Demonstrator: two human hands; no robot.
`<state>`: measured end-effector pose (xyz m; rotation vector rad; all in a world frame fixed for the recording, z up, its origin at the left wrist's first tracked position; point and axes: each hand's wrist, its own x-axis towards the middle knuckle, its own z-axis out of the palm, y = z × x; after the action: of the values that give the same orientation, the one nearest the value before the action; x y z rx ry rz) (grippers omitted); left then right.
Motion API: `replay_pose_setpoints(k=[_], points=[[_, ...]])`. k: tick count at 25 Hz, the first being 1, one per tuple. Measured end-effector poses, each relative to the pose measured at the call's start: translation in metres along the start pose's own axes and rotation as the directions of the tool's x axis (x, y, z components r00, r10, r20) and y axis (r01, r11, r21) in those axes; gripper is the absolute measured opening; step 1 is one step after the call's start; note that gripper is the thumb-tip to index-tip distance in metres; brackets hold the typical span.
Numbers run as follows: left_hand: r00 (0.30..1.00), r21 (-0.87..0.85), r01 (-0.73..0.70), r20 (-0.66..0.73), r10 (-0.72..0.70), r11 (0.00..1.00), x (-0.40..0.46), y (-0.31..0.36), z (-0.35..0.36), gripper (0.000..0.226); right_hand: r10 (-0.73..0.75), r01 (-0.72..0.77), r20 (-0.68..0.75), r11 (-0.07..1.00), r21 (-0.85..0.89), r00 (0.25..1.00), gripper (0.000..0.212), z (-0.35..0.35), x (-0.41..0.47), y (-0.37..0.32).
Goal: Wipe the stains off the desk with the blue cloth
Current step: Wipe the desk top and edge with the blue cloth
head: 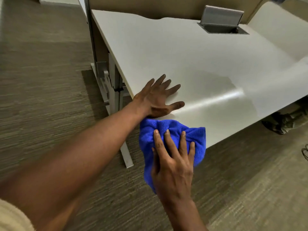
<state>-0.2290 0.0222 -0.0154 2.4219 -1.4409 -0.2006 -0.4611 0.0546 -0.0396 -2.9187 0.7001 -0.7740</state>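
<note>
Blue and bunched, the cloth [173,142] sits at the near corner of the desk [191,60], its upper part lying on the white top and its lower part hanging over the edge toward the carpet [41,80]. The right hand [173,162] lies flat on it, palm down, fingers spread and pressing the fabric against the corner rather than closing round it. The left hand [156,99] rests on the desktop just beyond the cloth, also palm down with fingers splayed wide, gripping nothing; its heel sits at the cloth's far edge, and whether they touch cannot be told. The two hands are near each other but do not touch.

The desktop is pale and mostly bare. A duller, greyish patch [216,82] shows right of the left hand, beside a bright streak of reflected light; whether it is a stain or a damp mark cannot be told. At the far side a grey flap [221,15] stands tilted open over a rectangular slot in the top. A metal desk leg [116,100] runs down to the carpet left of the hands.
</note>
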Motion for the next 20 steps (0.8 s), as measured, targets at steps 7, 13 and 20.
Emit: replay_pose_setpoints(k=[7,13,20], points=[[0.999,0.04,-0.012,0.049,0.011,0.999,-0.001,0.0,-0.011,0.087,0.041,-0.013,0.264,0.994,-0.106,0.964,0.072,-0.004,0.017,-0.003],[0.999,-0.017,-0.017,0.031,0.017,1.0,-0.004,0.0,-0.012,0.08,0.064,-0.032,0.29,0.993,-0.115,0.955,0.083,-0.019,-0.004,0.003],[0.993,-0.173,0.025,-0.113,-0.045,0.985,-0.003,-0.002,-0.005,0.081,0.271,-0.232,0.306,0.96,-0.158,0.912,0.082,-0.005,0.04,-0.039]])
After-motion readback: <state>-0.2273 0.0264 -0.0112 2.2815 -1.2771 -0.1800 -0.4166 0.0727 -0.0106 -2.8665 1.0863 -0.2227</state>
